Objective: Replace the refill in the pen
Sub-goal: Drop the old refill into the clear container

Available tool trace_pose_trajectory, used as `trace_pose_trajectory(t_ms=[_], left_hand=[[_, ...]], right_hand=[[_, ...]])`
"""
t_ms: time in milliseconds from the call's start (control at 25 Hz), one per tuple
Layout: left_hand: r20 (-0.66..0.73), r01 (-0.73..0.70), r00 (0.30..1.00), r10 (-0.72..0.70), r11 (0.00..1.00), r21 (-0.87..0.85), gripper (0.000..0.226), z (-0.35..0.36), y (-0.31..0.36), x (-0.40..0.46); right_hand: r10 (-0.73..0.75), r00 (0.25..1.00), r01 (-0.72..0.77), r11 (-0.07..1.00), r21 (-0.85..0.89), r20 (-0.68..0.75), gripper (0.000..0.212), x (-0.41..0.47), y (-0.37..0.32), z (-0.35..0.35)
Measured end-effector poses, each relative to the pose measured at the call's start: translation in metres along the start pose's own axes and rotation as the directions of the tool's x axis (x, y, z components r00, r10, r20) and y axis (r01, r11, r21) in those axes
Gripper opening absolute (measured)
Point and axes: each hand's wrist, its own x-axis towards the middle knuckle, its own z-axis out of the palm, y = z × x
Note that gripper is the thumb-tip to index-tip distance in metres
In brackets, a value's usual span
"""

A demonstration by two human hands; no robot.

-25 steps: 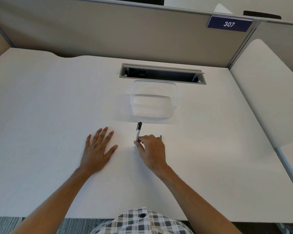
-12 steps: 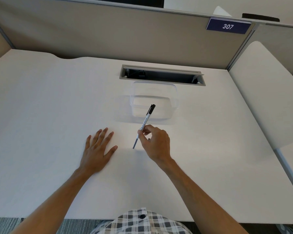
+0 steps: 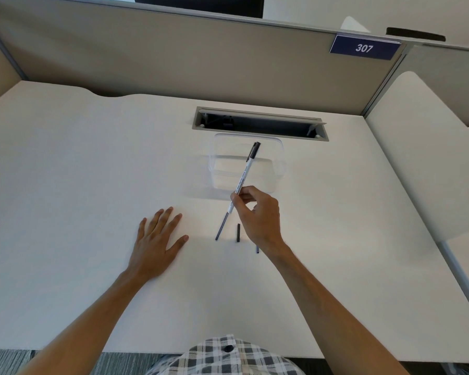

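From the head camera I see my right hand [image 3: 260, 216] pinching the white pen [image 3: 241, 182] near its lower end, thumb and fingers curled round the barrel. Half a second ago the pen sat lower over the desk; now it is raised further, its black cap reaching over the clear plastic container [image 3: 247, 165], and its dark refill [image 3: 222, 226] sticks out of the bottom, slanting down toward the desk [image 3: 65, 171]. Two short dark pieces lie on the desk that the hand covered before: one [image 3: 238, 232] just left of my wrist, another [image 3: 257, 249] peeking out under it. I cannot tell what they are. My left hand [image 3: 155, 244] has not moved; it rests flat, fingers spread and straight, holding nothing.

The cable slot [image 3: 257, 124] runs just behind the container, and the partition wall [image 3: 173, 58] with its sign [image 3: 363, 48] reading 307 closes the far edge. Wide bare desk stretches to the left; the near edge lies just before my checked shirt [image 3: 228, 358].
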Motion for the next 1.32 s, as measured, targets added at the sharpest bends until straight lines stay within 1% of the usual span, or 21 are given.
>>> trace_pose_trajectory(t_ms=[80,200,280,440,560,640,800,920,1040,1120,1240,1320], left_hand=[[-0.029,0.006,1.000,-0.007,0.999,-0.034,0.070,-0.001,0.001,-0.002],[-0.082,-0.014,0.997,0.009,0.998,-0.055,0.070,-0.004,0.006,-0.006],[-0.154,-0.044,0.988,0.032,0.996,-0.075,0.062,-0.009,0.012,-0.009],[-0.326,-0.118,0.942,0.074,0.986,-0.117,0.047,-0.024,0.031,-0.007],[-0.419,-0.177,0.901,0.112,0.977,-0.120,0.045,-0.037,0.047,-0.003],[-0.457,-0.235,0.873,0.169,0.968,-0.091,0.045,-0.046,0.057,0.001],[-0.441,-0.361,0.839,0.318,0.932,-0.016,0.041,-0.053,0.068,0.009],[-0.420,-0.382,0.839,0.346,0.924,-0.001,0.037,-0.054,0.069,0.013],[-0.413,-0.410,0.831,0.372,0.912,-0.003,0.024,-0.054,0.070,0.014],[-0.385,-0.431,0.833,0.398,0.902,0.000,0.018,-0.054,0.069,0.014],[-0.340,-0.407,0.857,0.387,0.913,0.013,0.019,-0.053,0.063,0.012],[-0.315,-0.376,0.876,0.365,0.926,0.028,0.021,-0.053,0.058,0.011]], right_hand=[[0.021,0.999,-0.020,1.000,-0.014,0.046,0.016,-0.004,0.002,-0.003],[0.049,0.989,-0.035,0.994,-0.099,0.139,0.022,-0.011,0.004,-0.006],[0.061,0.984,-0.036,0.989,-0.145,0.169,0.023,-0.013,0.007,-0.006],[0.067,0.978,-0.032,0.984,-0.176,0.198,0.023,-0.017,0.009,-0.006],[0.064,0.975,-0.028,0.985,-0.168,0.214,0.019,-0.019,0.007,-0.007],[0.052,0.973,-0.017,0.988,-0.152,0.227,0.016,-0.020,0.006,-0.007],[0.010,0.968,0.022,0.992,-0.123,0.253,0.013,-0.022,0.004,-0.004],[-0.029,0.959,0.055,0.995,-0.084,0.282,0.009,-0.024,0.006,-0.001],[-0.049,0.950,0.059,0.998,-0.023,0.308,0.006,-0.026,0.007,0.000],[-0.053,0.943,0.053,0.999,0.007,0.329,0.006,-0.027,0.008,0.000],[-0.003,0.947,-0.016,0.998,0.058,0.321,0.016,-0.027,0.008,0.000],[0.085,0.954,-0.134,0.979,0.157,0.287,0.019,-0.025,0.012,0.003]])
